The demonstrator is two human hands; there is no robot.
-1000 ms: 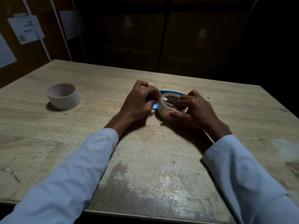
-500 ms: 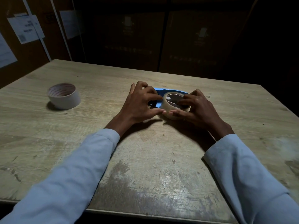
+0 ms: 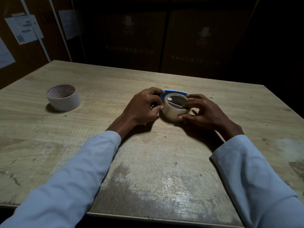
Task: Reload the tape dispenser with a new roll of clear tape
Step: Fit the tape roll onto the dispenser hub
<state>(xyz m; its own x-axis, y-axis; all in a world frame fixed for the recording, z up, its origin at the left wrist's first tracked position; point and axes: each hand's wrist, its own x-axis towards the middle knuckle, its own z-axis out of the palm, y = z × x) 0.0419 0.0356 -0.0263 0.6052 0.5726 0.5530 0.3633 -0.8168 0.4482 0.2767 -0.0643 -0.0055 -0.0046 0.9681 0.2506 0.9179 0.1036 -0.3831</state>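
— Hands (image 3: 144, 106) (image 3: 204, 112) doing what?
— Right gripping roll (image 3: 174, 111), fingertips round rim and wall, probably to steady it. Left curled on blue dispenser (image 3: 171, 92), seemingly pinching near roll's edge.
— Roll where?
— Mid-table (image 3: 148, 162), lying against dispenser, apparently being seated.
— Anything else?
— Empty core (image 3: 63, 97), well left, likely set aside.

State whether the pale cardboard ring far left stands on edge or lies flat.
Flat: the pale cardboard ring rests on the wooden table, hollow facing up.

I see open table (image 3: 148, 162) near and far; only the empty roll (image 3: 63, 97) stands far left.
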